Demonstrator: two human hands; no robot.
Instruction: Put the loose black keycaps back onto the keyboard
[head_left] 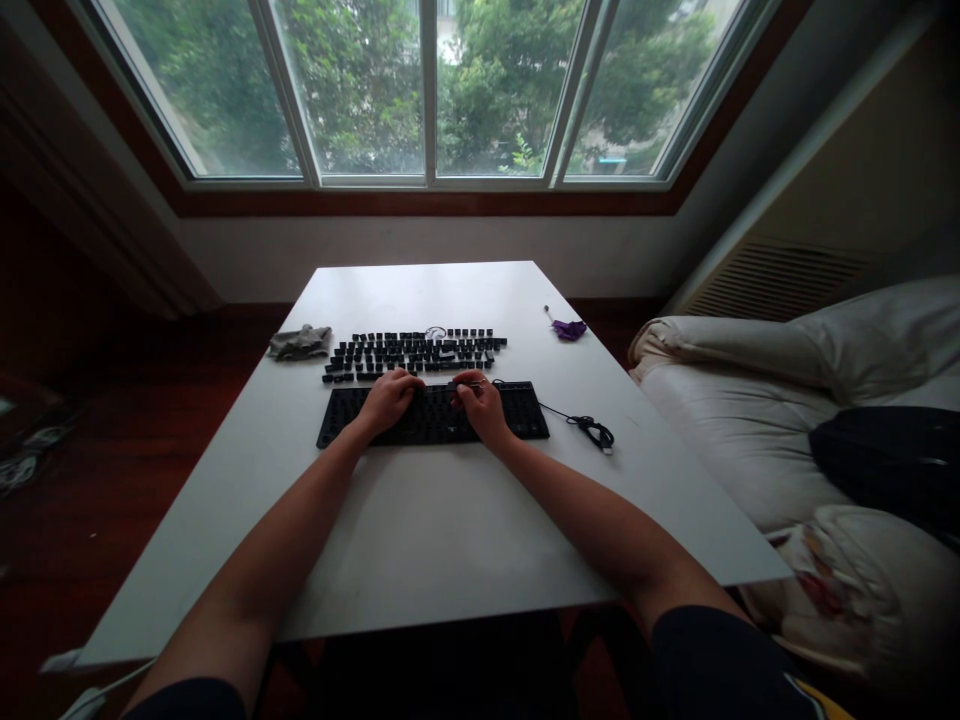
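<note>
A black keyboard lies on the white table in front of me, with many of its caps off. My left hand rests over its left-middle part, fingers curled together at the upper rows; what lies under the fingertips is hidden. Over the right-middle part, my right hand pinches a small dark piece that looks like a keycap between thumb and fingers. Thin shiny lines show beside those fingers, too small to name. Just behind the keyboard, loose black keycaps lie in rows like a key layout.
A coiled black USB cable lies right of the keyboard. A grey cloth sits at the table's left edge, a purple cloth at the right. A thin wire loop lies behind the keycaps. A pale sofa stands right of the table.
</note>
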